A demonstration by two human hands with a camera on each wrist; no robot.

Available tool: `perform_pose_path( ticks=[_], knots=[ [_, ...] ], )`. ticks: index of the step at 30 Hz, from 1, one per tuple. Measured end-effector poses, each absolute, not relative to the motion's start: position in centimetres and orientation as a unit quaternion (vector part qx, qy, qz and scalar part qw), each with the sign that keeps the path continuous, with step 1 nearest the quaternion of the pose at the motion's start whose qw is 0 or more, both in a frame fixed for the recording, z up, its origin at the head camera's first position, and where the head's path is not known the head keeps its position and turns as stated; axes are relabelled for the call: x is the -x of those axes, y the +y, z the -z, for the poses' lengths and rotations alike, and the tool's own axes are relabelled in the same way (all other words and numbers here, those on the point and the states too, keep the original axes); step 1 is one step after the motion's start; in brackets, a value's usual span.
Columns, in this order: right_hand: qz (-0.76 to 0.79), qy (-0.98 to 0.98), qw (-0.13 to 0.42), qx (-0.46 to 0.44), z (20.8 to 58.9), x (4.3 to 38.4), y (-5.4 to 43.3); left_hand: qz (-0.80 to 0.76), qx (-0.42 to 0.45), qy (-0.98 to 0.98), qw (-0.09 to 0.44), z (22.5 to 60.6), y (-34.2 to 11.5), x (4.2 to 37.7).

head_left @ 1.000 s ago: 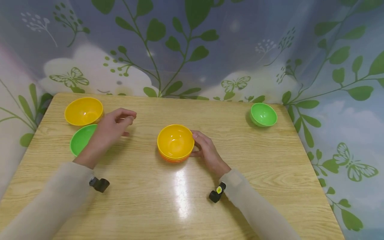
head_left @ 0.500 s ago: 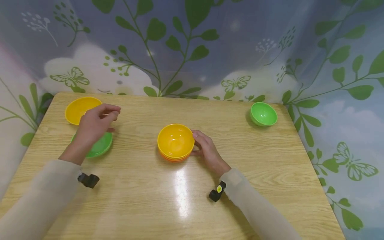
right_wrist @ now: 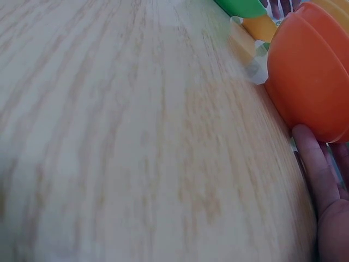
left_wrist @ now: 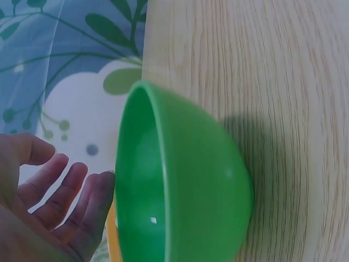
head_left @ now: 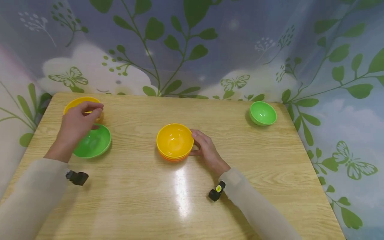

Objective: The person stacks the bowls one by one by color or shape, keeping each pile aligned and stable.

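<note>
In the head view, my left hand (head_left: 75,125) hovers over the two bowls at the table's left, fingers loosely bent and holding nothing. Beneath it are a green bowl (head_left: 97,143) and, farther back, a yellow bowl (head_left: 76,100), partly covered by the hand. The left wrist view has the fingers beside the rim of the green bowl (left_wrist: 202,174). At mid-table stands a nested stack, a yellow bowl (head_left: 175,140) on top and an orange bowl (right_wrist: 305,76) lower down. Thumb and fingertips of my right hand (head_left: 208,151) touch the stack's right side.
A smaller green bowl (head_left: 262,113) sits at the back right corner of the wooden table (head_left: 270,173). A patterned cloth (head_left: 234,43) hangs along the back and sides. Both wrists carry small black cameras.
My left hand has moved left from beside the left-hand bowls to over them, uncovering more of the green bowl and covering more of the yellow one. The right hand and stack stay put.
</note>
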State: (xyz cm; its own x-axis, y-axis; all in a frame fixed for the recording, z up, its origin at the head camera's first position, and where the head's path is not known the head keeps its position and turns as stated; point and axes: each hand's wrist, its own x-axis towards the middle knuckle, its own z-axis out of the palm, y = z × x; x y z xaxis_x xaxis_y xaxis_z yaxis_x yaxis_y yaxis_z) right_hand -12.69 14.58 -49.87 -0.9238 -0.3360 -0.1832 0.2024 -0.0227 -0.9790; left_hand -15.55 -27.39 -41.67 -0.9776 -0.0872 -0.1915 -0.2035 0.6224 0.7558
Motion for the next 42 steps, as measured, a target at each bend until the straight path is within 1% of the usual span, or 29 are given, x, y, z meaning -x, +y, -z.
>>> perform_pose_path(
  ticks=[22,27,34,42],
  knots=[
    [0.719,0.669,0.182,0.044,49.9,12.6,14.6,-0.392,0.165,0.904,0.04,42.1,-32.7,16.2],
    [0.718,0.67,0.183,0.045,49.9,12.6,14.6,-0.379,0.172,0.909,0.031,42.2,-33.6,16.2],
    [0.71,0.678,0.183,0.048,49.9,12.6,14.5,-0.385,0.169,0.907,0.003,42.4,-34.3,16.2],
    [0.711,0.677,0.182,0.049,49.9,12.6,14.5,-0.39,0.182,0.903,0.002,43.0,-35.0,16.3]
  ],
)
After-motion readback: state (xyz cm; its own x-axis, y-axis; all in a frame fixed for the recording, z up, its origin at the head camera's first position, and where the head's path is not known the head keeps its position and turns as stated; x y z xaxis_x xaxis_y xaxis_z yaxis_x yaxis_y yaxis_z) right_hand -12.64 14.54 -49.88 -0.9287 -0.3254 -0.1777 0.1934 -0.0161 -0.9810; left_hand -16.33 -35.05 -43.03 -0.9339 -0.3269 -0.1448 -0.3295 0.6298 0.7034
